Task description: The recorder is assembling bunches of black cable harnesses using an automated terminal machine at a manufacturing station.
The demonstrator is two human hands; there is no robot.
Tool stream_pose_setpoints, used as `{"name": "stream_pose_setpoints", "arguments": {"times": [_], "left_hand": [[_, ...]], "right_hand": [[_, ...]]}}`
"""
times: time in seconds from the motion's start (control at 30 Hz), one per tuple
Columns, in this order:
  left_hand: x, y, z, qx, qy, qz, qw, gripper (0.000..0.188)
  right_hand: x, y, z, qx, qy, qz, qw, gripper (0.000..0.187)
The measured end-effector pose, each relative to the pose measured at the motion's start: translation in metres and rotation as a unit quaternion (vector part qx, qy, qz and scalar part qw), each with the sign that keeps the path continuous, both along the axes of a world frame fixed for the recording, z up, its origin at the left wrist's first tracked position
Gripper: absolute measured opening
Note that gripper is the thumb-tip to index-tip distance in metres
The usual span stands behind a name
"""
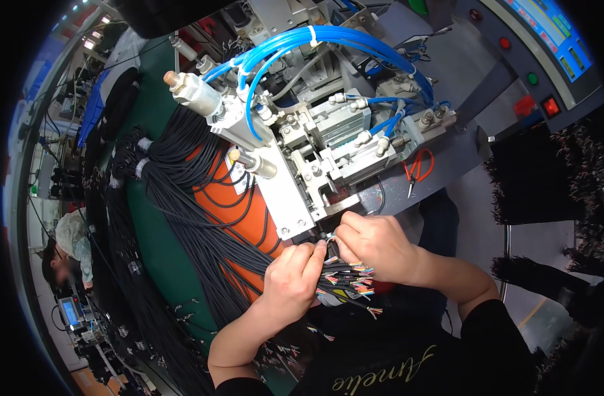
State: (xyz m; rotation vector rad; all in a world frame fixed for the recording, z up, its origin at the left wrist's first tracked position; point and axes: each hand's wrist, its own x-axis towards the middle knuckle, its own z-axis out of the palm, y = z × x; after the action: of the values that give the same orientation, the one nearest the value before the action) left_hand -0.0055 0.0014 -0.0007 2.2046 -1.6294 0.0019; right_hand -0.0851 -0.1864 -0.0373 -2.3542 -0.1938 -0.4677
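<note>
My left hand (292,280) is closed in a pinch, thumb against fingers, at the front edge of a metal machine (345,142). Close beside it, my right hand (378,247) is pinched too. Between the fingertips shows a short curve of thin, pale wires (330,239), seemingly the end of a black cable; the fingers hide most of it. Just below the hands lies a bunch of black cable ends (345,280), their stripped tips fanning into several coloured wires. Long black cables (203,231) run in from the left, toward my left hand.
Blue air hoses (335,38) arch over the machine. Red-handled scissors (417,173) lie on its grey base. An orange sheet (226,204) and green mat (146,224) lie under the cables. A screen (566,49) stands at upper right; another person (71,247) sits far left.
</note>
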Motion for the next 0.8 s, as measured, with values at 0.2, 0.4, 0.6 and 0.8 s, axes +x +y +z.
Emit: {"name": "stream_pose_setpoints", "arguments": {"times": [0.2, 0.4, 0.6, 0.8], "left_hand": [[0.0024, 0.0004, 0.0031, 0.011, 0.022, -0.002, 1.000, 0.046], [0.0031, 0.0007, 0.0025, 0.009, 0.030, -0.006, 0.999, 0.048], [0.0059, -0.0015, 0.0087, 0.027, 0.000, -0.062, 0.998, 0.049], [0.0032, -0.0017, 0.0089, 0.039, 0.001, -0.046, 0.998, 0.050]], "right_hand": [[-0.0001, -0.0008, -0.0056, 0.005, -0.008, 0.010, 1.000, 0.011], [-0.0010, -0.0012, -0.0058, -0.005, -0.008, 0.006, 1.000, 0.012], [0.0000, -0.0004, -0.0021, -0.075, 0.002, 0.009, 0.997, 0.013], [-0.0013, 0.0015, -0.0051, -0.070, -0.006, -0.005, 0.997, 0.013]]}}
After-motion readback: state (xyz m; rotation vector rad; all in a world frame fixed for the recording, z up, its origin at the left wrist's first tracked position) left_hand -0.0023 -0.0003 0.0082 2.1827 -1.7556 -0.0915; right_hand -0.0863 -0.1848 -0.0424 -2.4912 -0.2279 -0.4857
